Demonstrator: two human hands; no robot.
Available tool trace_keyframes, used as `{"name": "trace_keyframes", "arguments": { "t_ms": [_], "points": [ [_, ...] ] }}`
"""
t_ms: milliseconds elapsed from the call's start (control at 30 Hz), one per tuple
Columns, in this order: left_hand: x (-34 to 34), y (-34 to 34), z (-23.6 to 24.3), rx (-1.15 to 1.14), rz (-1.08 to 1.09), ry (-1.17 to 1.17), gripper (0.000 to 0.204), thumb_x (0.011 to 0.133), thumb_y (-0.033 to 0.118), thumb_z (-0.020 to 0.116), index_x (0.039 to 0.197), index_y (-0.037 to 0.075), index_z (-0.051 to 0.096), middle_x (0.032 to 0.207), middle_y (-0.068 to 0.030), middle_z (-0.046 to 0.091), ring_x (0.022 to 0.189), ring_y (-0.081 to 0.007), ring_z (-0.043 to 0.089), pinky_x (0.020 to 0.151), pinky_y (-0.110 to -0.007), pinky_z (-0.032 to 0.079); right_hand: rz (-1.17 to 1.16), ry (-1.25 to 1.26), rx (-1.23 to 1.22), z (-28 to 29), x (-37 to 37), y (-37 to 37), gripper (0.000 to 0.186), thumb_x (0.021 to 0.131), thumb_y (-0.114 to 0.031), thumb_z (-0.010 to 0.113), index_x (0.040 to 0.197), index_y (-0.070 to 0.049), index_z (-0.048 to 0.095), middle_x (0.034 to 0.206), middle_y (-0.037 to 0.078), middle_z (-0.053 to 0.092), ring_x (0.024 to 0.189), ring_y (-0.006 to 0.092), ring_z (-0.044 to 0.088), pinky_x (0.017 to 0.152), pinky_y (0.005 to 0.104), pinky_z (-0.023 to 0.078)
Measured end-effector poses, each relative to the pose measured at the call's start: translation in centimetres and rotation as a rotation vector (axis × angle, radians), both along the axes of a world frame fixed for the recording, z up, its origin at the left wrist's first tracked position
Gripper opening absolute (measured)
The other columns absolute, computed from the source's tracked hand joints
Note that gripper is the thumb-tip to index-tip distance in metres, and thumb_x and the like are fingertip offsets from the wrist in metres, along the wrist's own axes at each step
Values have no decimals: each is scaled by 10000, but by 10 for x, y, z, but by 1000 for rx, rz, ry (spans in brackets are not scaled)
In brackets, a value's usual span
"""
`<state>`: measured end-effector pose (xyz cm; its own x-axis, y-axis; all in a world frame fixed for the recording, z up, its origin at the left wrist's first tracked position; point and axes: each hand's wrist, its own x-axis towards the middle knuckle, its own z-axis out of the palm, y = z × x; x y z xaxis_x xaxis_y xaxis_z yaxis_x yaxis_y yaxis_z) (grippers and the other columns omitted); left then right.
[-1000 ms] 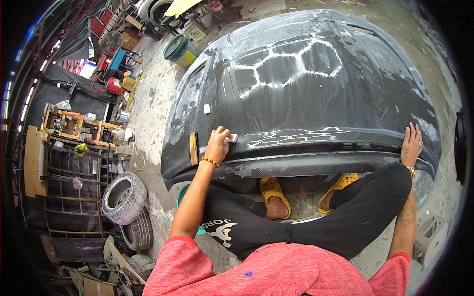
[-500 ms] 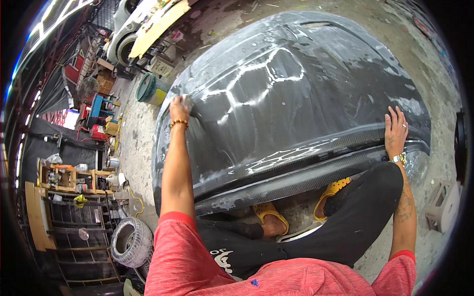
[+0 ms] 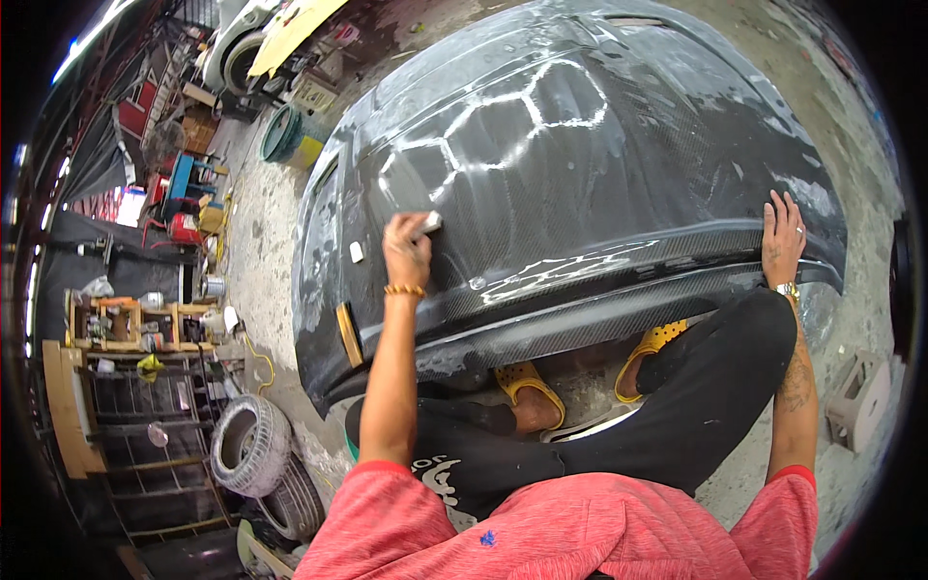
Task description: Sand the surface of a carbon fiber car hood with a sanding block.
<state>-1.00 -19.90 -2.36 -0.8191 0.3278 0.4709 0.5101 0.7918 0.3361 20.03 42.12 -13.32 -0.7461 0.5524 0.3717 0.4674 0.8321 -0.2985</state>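
Note:
A dark car hood (image 3: 522, 208) with a carbon-fibre weave lies in front of me, wet-looking and smeared with pale grey residue. My left hand (image 3: 406, 253) is closed around a small pale block (image 3: 431, 222) over the hood's left part; its underside is hidden. At the right near edge, my right hand (image 3: 783, 237) lies with its fingers stretched out on the hood, holding nothing. A small white piece (image 3: 356, 251) rests on the hood left of my left hand. Closer to me lies a narrow, yellowish-brown bar (image 3: 349, 334) with a dark side.
A green bucket (image 3: 280, 133) stands past the hood's left side. Tyres (image 3: 251, 447) and a wooden shelf (image 3: 145, 324) with cans are at the left. A grey plastic stool (image 3: 857, 401) is at the right. My feet in yellow clogs (image 3: 530, 394) are by the hood's near edge.
My left hand has moved right and nearer from the hood's far left edge. The white piece and bar, earlier covered by my arm, now show. My right hand stays nearly in place.

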Motion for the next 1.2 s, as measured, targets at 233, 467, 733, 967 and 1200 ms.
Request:
{"name": "trace_keyframes", "arguments": {
  "t_ms": [233,467,733,967,1200],
  "points": [
    [98,-17,-6,95,-32,-252,375,757,-57,622,1097,50,739,1035,-141,689,977,-323,685,883,-389,549,-10,-20,96,-21,-8,18,476,1086,-471,375,1469,-234,528,1562,71,453,1436,331,402,1188,481,271],
    [-52,-42,16,155,144,-102,363,805,0,715,1168,16,704,1063,-130,723,960,-235,715,852,-345,572,-3,-10,89,-8,-10,15,488,1081,-481,387,1468,-221,532,1551,81,464,1429,323,414,1185,481,276],
    [-195,-3,35,-196,443,1,329,758,44,753,1085,74,727,1129,-171,675,1028,-350,671,932,-434,546,-29,-44,121,-9,-2,0,467,1087,-451,393,1472,-223,528,1547,59,473,1422,309,423,1180,466,277],
    [-122,27,24,-39,219,26,225,686,-11,749,887,83,714,977,-158,686,928,-382,676,828,-453,547,-4,179,71,17,-5,-15,464,1090,-473,383,1472,-255,533,1586,102,403,1466,349,349,1187,493,260],
    [67,41,-7,-115,-6,-101,228,690,-65,658,884,54,650,976,-114,626,934,-387,594,836,-469,510,-6,84,53,0,-2,-2,473,1074,-527,389,1321,-258,690,1639,72,328,1493,365,291,1209,509,212]
  ]
}}
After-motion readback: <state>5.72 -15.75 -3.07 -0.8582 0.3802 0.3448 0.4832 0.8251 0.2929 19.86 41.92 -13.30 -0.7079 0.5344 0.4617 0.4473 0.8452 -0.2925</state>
